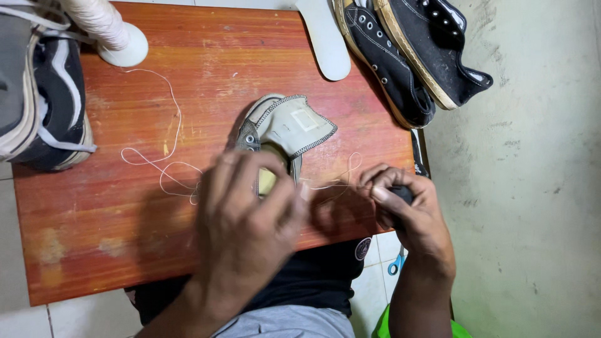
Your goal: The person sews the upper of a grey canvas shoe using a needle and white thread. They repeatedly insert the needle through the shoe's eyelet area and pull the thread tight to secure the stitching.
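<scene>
A grey high-top canvas shoe (289, 125) lies on the red wooden table (125, 206), its tongue folded open. My left hand (247, 209) covers and grips the shoe's near part. My right hand (404, 209) is closed around a dark tool handle (400, 194) just right of the shoe. A white thread (156, 164) runs in loops across the table from the left toward the shoe, and a strand (341, 181) stretches between the shoe and my right hand.
A pair of black canvas shoes (413, 56) rests at the table's far right corner. A dark sneaker with white stripes (47, 94) sits at the left edge. A white insole (325, 37) and a white spool (116, 34) lie at the back. Blue scissors (395, 264) lie on the floor.
</scene>
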